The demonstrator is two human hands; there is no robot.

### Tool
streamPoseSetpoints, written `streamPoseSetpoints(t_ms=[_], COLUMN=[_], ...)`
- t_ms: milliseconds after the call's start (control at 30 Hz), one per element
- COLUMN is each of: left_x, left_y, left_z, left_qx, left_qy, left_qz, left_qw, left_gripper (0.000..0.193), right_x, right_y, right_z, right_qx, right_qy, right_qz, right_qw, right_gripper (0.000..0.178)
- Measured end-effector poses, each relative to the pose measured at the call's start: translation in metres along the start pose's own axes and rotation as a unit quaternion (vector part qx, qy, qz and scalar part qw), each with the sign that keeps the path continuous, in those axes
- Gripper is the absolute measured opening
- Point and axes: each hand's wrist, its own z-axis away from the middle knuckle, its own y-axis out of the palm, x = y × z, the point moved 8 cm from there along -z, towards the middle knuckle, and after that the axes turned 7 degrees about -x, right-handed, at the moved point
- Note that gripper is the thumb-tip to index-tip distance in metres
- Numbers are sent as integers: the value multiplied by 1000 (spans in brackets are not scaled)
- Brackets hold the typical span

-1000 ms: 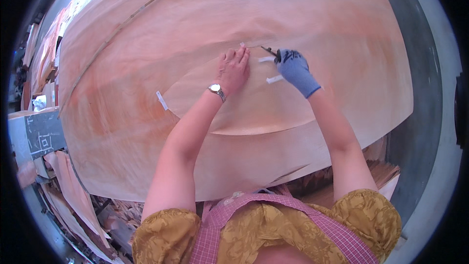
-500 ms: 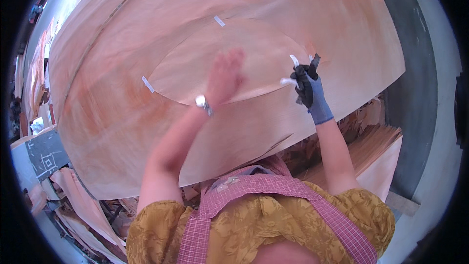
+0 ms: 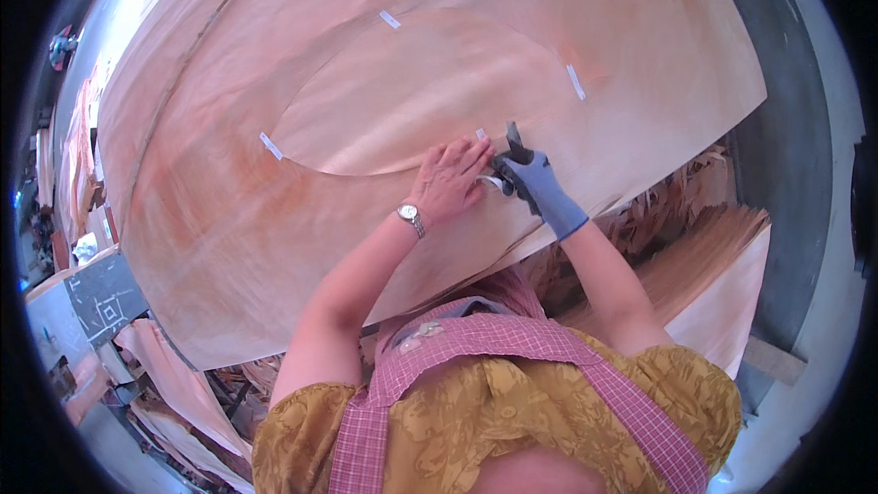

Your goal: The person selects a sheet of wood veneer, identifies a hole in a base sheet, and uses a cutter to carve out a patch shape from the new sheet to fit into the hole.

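A large pinkish wood veneer sheet [image 3: 219,247] lies before me, with an oval veneer piece [image 3: 393,101] outlined in it. Short white tape strips sit on the oval's outline: a far strip [image 3: 390,19], a left strip [image 3: 271,146] and a right strip [image 3: 575,82]. My bare left hand [image 3: 448,185], a watch on its wrist, rests flat with fingers extended at the oval's near edge. Beyond its fingertips shows another bit of white tape [image 3: 481,134]. Beside it, my gloved right hand [image 3: 533,185] closes on a dark flat tool [image 3: 515,139] and a white tape strip [image 3: 495,182].
Torn veneer scraps [image 3: 677,192] and a stack of veneer sheets [image 3: 677,265] lie below the sheet's near right edge. A dark board edge [image 3: 786,146] runs along the right. At the left stand a grey marked panel [image 3: 105,297] and more loose veneer [image 3: 174,375].
My left hand has come down from over the oval onto its near edge. My right hand has moved left and nearer me, leaving the right tape strip in full view.
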Motion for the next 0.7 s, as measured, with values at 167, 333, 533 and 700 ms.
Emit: streamPoseSetpoints(t_ms=[167, 333, 533, 700], left_x=[-6, -7, -29, -95], left_y=[6, 2, -2, -5], left_z=[-3, 2, 35, 151], left_qx=[-23, -29, -58, -20], left_qy=[32, 35, 51, 27], left_qz=[1, -2, 57, 157], left_qw=[999, 999, 995, 987], left_gripper=[67, 66, 79, 88], right_x=[49, 41, -67, -136], right_y=[-43, -79, -75, -45], right_z=[-6, 116, 241, 270], right_qx=[-105, -63, -155, -202], right_qy=[-282, -95, -158, -99], right_qz=[449, 102, -142, -182], right_qw=[841, 988, 965, 957], right_gripper=[30, 32, 28, 19])
